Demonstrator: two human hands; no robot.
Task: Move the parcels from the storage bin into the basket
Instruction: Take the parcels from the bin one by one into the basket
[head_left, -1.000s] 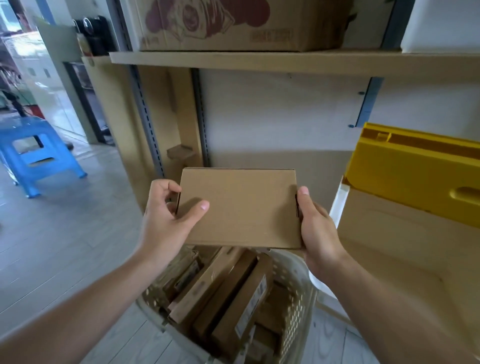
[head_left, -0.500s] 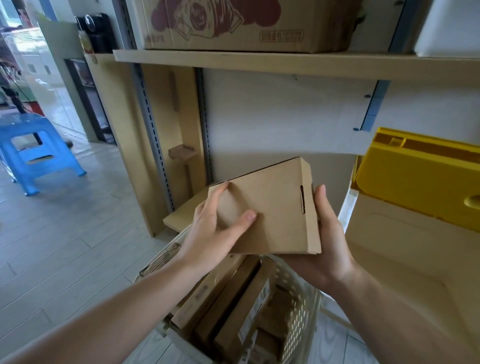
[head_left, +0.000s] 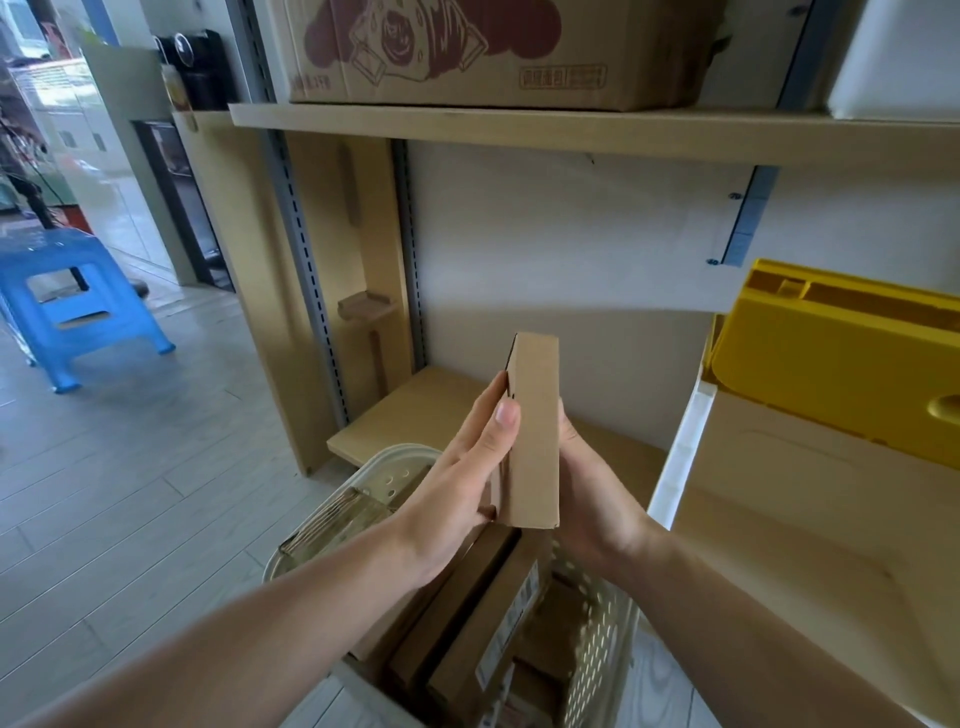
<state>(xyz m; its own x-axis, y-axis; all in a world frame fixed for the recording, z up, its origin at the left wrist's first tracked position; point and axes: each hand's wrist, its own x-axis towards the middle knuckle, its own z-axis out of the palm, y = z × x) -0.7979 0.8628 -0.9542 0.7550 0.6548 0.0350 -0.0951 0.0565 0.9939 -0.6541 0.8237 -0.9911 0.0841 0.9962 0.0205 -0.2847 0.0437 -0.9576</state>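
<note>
While both hands, left hand (head_left: 457, 483) and right hand (head_left: 592, 499), clasp the parcel (head_left: 535, 431) on edge, I should slot it down at 6 o'clock into the basket (head_left: 597, 623) beside the standing parcels (head_left: 483, 613).

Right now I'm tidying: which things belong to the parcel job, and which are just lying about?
Job:
parcel, held on edge by left hand and right hand
basket
parcels in basket

Lying about:
blue stool
printed carton
yellow lid

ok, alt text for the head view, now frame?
Both hands, left and right, hold a flat cardboard parcel on edge above a cream basket of standing parcels. A yellow bin sits right, a blue stool left.
</note>
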